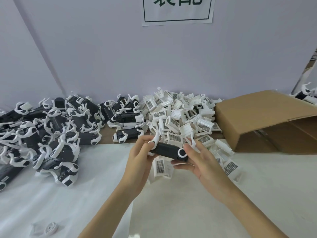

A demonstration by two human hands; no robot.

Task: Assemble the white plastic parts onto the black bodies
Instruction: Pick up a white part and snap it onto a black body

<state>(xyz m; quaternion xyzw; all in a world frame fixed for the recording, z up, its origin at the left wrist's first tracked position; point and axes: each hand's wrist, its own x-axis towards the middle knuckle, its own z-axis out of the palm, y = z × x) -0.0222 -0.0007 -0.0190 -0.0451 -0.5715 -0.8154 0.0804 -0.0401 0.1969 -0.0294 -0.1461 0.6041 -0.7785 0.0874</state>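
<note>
From the head camera I see both hands raised just over the white table covering (pixel 171 212), holding one black body (pixel 169 151) between them. My left hand (pixel 139 158) grips the body's left end, fingers curled around it, with a white curved arm (pixel 156 139) of the part rising just above its fingertips. My right hand (pixel 201 162) cups the right end from below and behind, thumb near the white ring (pixel 182 153) on the body's face, fingers bent under it. Directly beneath the body, between the two hands, lies a loose white plastic part (pixel 161 167) with a dark grid label.

Beyond the right hand, touching its fingertips, spreads the heap of white parts (pixel 181 115). Further right of that hand sits an open cardboard box (pixel 260 115) lying on its side. Well off to the left of the left hand lies the pile of assembled black-and-white units (pixel 51 131). Near the left forearm, toward the bottom edge, a small white round piece (pixel 50 228) rests on the covering. A paper sign (pixel 177 10) hangs on the wall above.
</note>
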